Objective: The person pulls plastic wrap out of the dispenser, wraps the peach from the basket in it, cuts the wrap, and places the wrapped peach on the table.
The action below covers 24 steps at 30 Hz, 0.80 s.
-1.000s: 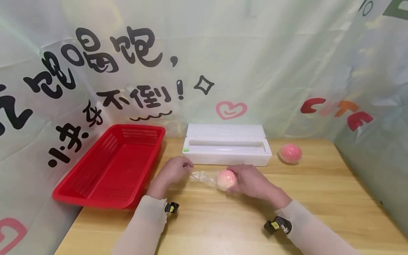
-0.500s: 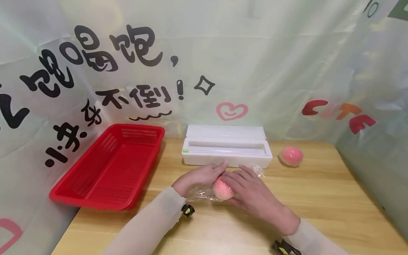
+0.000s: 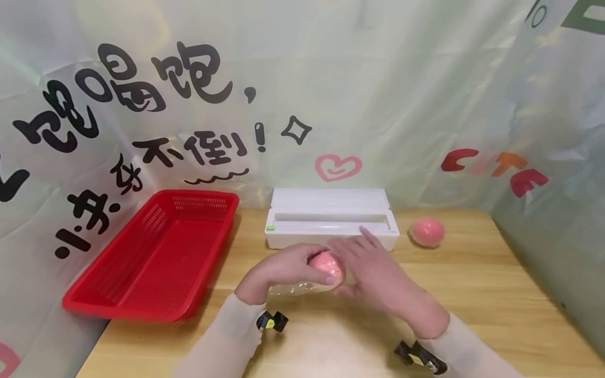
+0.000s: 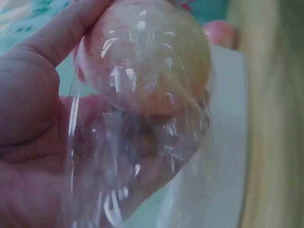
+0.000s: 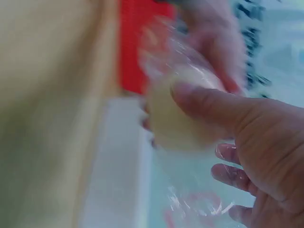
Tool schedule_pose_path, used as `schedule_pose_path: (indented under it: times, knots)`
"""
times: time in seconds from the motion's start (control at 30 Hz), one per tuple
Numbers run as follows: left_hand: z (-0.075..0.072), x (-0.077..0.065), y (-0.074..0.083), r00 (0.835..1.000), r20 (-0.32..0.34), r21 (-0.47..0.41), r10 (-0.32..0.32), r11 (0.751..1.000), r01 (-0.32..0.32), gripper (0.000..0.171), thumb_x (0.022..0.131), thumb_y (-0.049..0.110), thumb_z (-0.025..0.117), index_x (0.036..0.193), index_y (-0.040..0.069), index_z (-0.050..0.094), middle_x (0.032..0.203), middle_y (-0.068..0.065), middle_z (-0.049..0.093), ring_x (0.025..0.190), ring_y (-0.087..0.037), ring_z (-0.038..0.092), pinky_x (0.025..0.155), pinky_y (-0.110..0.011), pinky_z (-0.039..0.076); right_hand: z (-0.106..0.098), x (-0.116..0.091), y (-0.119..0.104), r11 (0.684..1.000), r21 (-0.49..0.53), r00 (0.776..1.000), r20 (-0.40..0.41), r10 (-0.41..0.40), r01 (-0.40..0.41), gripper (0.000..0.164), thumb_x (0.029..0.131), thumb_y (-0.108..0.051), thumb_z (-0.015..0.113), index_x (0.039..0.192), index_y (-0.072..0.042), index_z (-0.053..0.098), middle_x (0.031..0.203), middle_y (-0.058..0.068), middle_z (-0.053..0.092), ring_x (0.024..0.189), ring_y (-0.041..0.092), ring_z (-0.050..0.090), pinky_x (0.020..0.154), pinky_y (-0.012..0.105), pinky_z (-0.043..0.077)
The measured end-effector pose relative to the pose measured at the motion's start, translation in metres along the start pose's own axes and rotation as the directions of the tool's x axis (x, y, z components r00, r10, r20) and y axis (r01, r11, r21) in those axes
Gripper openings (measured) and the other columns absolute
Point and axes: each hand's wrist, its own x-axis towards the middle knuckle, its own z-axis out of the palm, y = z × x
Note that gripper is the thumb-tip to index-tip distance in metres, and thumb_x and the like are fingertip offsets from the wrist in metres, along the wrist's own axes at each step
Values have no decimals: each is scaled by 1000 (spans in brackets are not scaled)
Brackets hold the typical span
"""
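A pink and pale-yellow peach (image 3: 326, 265), covered in clear cling film (image 4: 114, 171), is held above the table in front of the white box. My left hand (image 3: 285, 269) grips it, with the thumb over its near side and fingers behind. A loose tail of film trails left below that hand. On the other side, my right hand (image 3: 378, 270) is close against the peach, blurred. In the right wrist view its thumb (image 5: 204, 102) touches the film-covered peach, while the other fingers are spread and relaxed beside more film.
A white cling film box (image 3: 331, 239) with its lid raised stands at the table's back. Right of it lies another shiny pink peach (image 3: 427, 232). A red plastic basket (image 3: 160, 262) takes up the left side. Printed cloth (image 3: 402, 105) hangs behind the table (image 3: 472, 294).
The peach rose from the table and both hands came together around it. My left hand left the film's end and took hold of the peach; the right hand loosened its grip.
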Motion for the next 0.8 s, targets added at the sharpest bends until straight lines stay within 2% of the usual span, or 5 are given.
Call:
schedule_pose_path:
  times: [0.1,0.17,0.33,0.57,0.8]
  knots:
    - [-7,-13,3,996,-86,-5,-26,1000,26,51,89,41,84,134,27,66,115,9,70,105,-14,66,93,-34,56,-22,1,14,983,109,974,-153,165,-150,87,76,-31,94,149,-3,54,138,16,67,128,36,62,124,56,33]
    - [-12,-21,6,991,-124,-48,-49,998,43,52,88,38,85,136,27,66,117,6,70,106,-17,65,94,-36,56,-35,-2,21,923,268,908,-242,341,-275,61,84,-18,89,137,-2,65,123,14,73,119,27,67,113,52,45]
    - [-21,-36,15,983,-168,-109,-76,992,58,63,87,35,87,144,23,62,123,1,70,109,-21,65,92,-37,58,-43,-1,30,611,620,753,-49,656,-492,25,102,-18,73,121,-3,74,102,5,72,93,6,64,84,25,55]
    - [-27,-46,20,982,-178,-86,-67,995,52,69,86,31,88,147,20,59,124,-1,68,109,-23,63,92,-38,58,-32,3,29,412,749,732,141,666,-519,16,98,-13,76,97,3,73,86,-4,68,82,12,56,73,24,50]
    - [-27,-52,27,972,-225,27,-64,997,72,79,82,37,91,151,21,57,129,4,67,113,-17,63,96,-38,57,-45,-3,29,425,777,758,102,644,-465,14,102,-10,70,96,3,71,84,-9,65,83,11,54,74,23,46]
